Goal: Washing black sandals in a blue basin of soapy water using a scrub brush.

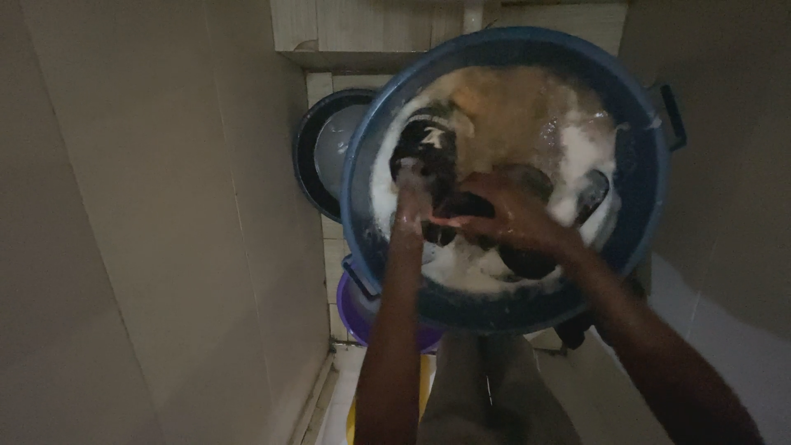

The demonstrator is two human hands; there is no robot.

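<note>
Dark, soaked cloth (461,206) sits bunched between both hands, low in the suds and just left of the tub's middle. The right hand (507,218) is clenched over the top of the bundle, fingers curled down toward the person's left, so its grip covers most of the near side of the fabric. The left hand (409,202) comes in straight from below, its forearm running up the picture, and its fingers press against the left end of the same bundle; foam hides the fingertips, so I cannot tell whether that grip is closed on the cloth or only pushing at it. The bundle's long axis appears to run roughly from upper left to lower right, across the line of the left forearm, and the right hand lies nearer its middle. More dark cloth (424,144) pokes out of the foam just beyond the left hand, and another dark piece (593,194) shows at the right edge of the suds. All of it lies in a large blue tub (643,198) of murky soapy water. Beside it stand a dark basin (317,152) and a purple bowl (354,313) against a pale wall.
</note>
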